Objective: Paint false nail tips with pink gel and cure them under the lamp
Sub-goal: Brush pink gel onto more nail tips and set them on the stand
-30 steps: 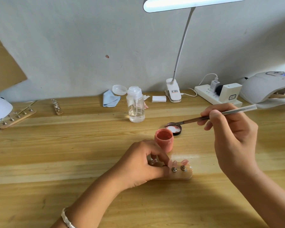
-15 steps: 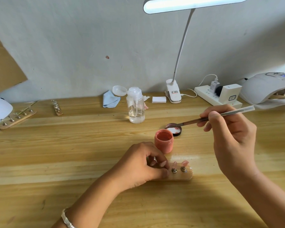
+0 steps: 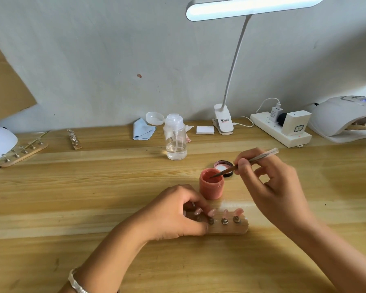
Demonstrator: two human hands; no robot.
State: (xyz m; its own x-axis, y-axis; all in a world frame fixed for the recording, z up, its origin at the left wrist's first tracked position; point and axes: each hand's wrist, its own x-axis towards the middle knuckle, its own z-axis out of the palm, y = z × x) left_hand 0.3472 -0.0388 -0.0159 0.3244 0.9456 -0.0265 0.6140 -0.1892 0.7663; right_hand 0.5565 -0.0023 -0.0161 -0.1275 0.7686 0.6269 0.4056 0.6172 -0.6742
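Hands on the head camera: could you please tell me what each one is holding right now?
Left hand: closed, gripping the wooden nail holder.
Right hand: closed, pinching the brush, its tip in the pink gel pot.

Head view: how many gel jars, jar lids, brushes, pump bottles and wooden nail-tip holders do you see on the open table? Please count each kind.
pink gel jar: 1
jar lid: 1
brush: 1
pump bottle: 1
wooden nail-tip holder: 3
Total: 7
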